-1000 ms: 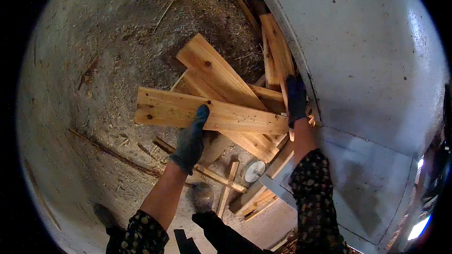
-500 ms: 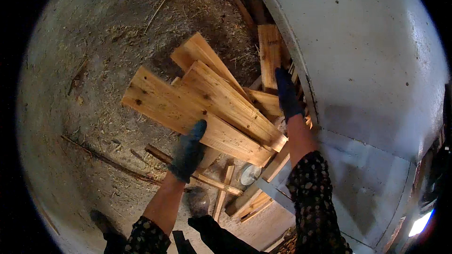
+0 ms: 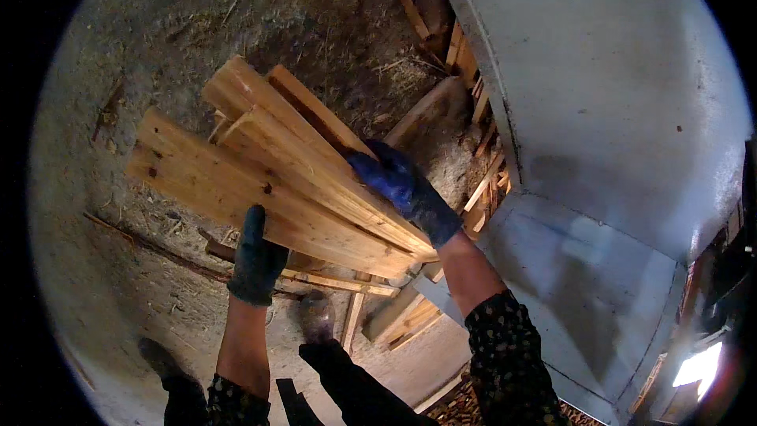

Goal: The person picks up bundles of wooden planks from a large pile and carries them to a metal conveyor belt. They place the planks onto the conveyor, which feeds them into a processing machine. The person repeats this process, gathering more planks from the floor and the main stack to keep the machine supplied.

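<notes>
A fan of wooden boards (image 3: 303, 177) is held between my two gloved hands, the broad ends toward the far left. The nearest board (image 3: 201, 177) is wide and has dark knots. My left hand (image 3: 256, 264) is closed on its lower edge, with the thumb lying on the face and the fingers hidden underneath. My right hand (image 3: 406, 189), in a blue and dark glove, grips the upper edge of the bundle by a narrower board (image 3: 315, 110). The right ends of the boards come close together above some timber offcuts.
A large pale grey panel (image 3: 599, 71) stands on the right, with more wood pieces (image 3: 489, 181) along its edge. Below the boards lie a thick beam (image 3: 394, 315) and thin sticks. A long branch (image 3: 158, 251) crosses the dirt floor. My boot (image 3: 317, 317) is close to the sticks.
My right hand has moved left from beside the short board near the panel and now grips the bundle. The boards and my left hand have shifted left. The short board has left its earlier place.
</notes>
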`<state>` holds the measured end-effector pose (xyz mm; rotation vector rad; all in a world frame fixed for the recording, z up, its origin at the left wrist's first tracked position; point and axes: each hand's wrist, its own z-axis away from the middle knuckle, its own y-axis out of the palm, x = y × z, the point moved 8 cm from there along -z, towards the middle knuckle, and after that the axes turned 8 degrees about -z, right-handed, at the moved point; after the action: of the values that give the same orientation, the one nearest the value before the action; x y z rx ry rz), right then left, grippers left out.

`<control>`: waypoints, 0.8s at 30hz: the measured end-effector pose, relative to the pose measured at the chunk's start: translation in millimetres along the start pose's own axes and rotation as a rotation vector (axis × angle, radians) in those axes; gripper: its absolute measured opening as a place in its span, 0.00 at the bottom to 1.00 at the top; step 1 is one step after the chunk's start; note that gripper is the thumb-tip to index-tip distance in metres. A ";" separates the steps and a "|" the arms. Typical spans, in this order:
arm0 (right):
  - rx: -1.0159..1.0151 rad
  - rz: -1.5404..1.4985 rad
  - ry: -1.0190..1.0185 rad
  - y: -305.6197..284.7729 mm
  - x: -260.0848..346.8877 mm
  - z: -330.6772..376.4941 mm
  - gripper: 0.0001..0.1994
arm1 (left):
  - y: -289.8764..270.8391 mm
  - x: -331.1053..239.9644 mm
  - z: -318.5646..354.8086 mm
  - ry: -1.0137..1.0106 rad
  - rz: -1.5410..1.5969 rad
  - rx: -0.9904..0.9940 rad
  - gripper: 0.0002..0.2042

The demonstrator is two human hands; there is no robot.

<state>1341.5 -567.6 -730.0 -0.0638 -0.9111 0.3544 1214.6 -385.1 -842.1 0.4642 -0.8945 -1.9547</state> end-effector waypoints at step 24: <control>0.246 0.009 0.048 266.8 -32.0 27.1 0.27 | -220.8 -153.4 241.3 0.420 -1.162 -0.884 0.36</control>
<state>1229.4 -329.8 -791.9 0.1490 -0.8147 0.4689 1013.9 -84.8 -850.5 0.8993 0.7281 -2.7993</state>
